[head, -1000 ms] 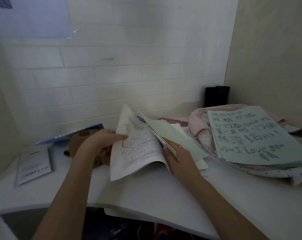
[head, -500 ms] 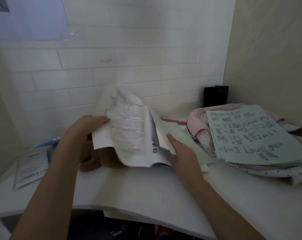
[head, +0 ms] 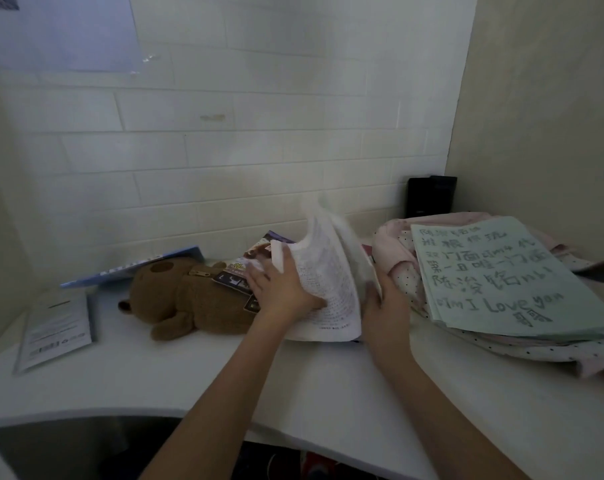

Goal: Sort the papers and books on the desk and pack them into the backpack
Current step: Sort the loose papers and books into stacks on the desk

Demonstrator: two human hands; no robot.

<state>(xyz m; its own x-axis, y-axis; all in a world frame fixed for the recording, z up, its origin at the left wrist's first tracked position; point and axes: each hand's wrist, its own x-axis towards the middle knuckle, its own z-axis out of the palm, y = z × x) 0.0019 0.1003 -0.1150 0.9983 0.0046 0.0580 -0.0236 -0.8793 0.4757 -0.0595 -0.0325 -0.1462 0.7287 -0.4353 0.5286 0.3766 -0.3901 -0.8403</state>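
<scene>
Since the earlier frames the printed pages (head: 328,285) have come down from the air and to the right, and the left hand (head: 283,289) has moved across with them, so the brown teddy bear (head: 186,299) now shows in full. The left hand lies flat on the pages with the fingers spread and presses them toward the surface (head: 224,375). The upper edge of the pages is blurred and curls up. The right hand (head: 385,306) stands on its edge just right of the pages, fingers together, touching their right side. Under the pages a magazine (head: 248,265) with a dark cover sticks out to the left and leans on the bear. The pink dotted backpack (head: 397,258) lies on the right, and a stack of green sheets (head: 501,278) with handwriting rests on top of it. A white leaflet (head: 56,330) lies flat at the far left, and a blue book (head: 134,266) behind the bear.
</scene>
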